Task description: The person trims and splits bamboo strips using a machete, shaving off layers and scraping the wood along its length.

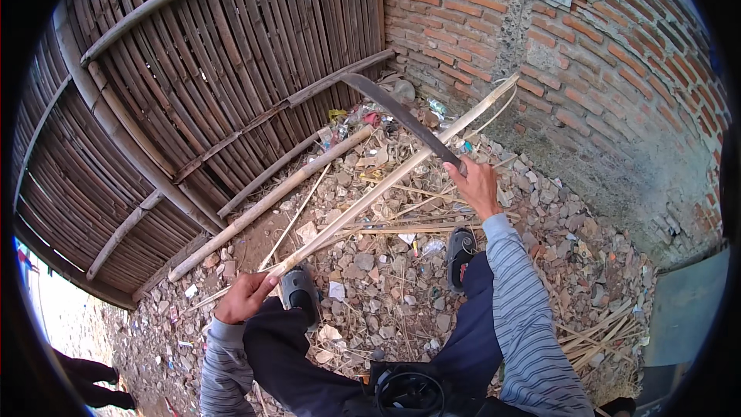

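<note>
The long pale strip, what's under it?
Beyond the long pale strip, stony ground and thinner strips show on both sides. The strip itself covers whatever is directly behind it, so I can't tell what's there.

A long, curved, dark metal blade (401, 113) looks matt; a long, straight, pale bamboo strip (363, 204) looks smooth. Grey striped sleeves (525, 293) are soft, matt cloth. The orange-brown brick wall (455, 11) is rough.

Curved blade (397, 112): dark grey. Split strip (370, 194): pale straw. Sleeves (525, 301): grey-blue, dark stripes. Trousers (293, 351): dark navy. Slatted wall (201, 54), 10 o'clock: brown. Brick wall (633, 69), 2 o'clock: orange-red with grey patches.
</note>
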A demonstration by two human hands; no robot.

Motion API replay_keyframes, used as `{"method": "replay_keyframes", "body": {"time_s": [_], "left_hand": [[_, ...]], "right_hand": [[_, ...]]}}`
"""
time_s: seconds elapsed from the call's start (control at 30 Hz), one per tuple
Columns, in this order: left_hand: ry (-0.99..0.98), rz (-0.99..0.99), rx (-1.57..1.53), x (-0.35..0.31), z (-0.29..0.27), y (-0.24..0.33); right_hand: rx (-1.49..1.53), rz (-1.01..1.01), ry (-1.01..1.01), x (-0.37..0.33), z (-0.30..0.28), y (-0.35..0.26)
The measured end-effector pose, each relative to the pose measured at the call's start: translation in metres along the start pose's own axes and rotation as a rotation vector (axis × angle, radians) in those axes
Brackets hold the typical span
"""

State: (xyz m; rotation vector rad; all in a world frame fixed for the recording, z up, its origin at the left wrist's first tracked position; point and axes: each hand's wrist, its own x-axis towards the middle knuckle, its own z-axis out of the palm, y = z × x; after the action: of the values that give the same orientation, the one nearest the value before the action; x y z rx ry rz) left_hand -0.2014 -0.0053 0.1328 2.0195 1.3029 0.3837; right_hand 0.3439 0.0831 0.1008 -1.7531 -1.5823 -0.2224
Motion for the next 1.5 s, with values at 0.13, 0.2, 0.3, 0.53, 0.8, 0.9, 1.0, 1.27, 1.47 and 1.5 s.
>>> {"method": "replay_keyframes", "body": {"time_s": [0.13, 0.2, 0.3, 0.53, 0.8, 0.9, 1.0, 1.27, 1.47, 1.5], "left_hand": [[0.006, 0.069, 0.028, 0.014, 0.009, 0.023], [0.003, 0.067, 0.038, 0.016, 0.011, 0.013], [0.019, 0.084, -0.023, 0.005, 0.012, -0.013], [0.004, -0.105, -0.031, -0.079, -0.013, -0.079], [0.154, -0.198, 0.043, -0.084, -0.015, -0.08], [0.262, -0.136, 0.12, -0.046, -0.007, -0.064], [0.293, -0.06, 0.101, 0.005, 0.009, -0.026], [0.359, 0.025, 0.095, 0.104, 0.081, 0.057], [0.267, 0.098, -0.134, 0.117, 0.119, 0.091], [0.26, 0.082, -0.13, 0.115, 0.119, 0.096]], "right_hand": [[0.044, -0.265, -0.065, -0.018, 0.009, -0.028], [0.081, -0.267, -0.123, -0.025, 0.012, -0.036], [0.017, -0.269, -0.081, -0.021, 0.013, -0.021], [-0.119, 0.209, 0.081, 0.002, -0.014, 0.104], [0.115, 0.551, 0.144, -0.003, -0.007, 0.159], [0.327, 0.602, 0.084, 0.0, 0.003, 0.153], [0.344, 0.478, 0.063, -0.003, 0.008, 0.115], [0.32, -0.07, -0.176, -0.038, 0.018, -0.049], [0.214, -0.3, -0.335, -0.067, 0.032, -0.088], [0.185, -0.329, -0.343, -0.068, 0.033, -0.089]]}}
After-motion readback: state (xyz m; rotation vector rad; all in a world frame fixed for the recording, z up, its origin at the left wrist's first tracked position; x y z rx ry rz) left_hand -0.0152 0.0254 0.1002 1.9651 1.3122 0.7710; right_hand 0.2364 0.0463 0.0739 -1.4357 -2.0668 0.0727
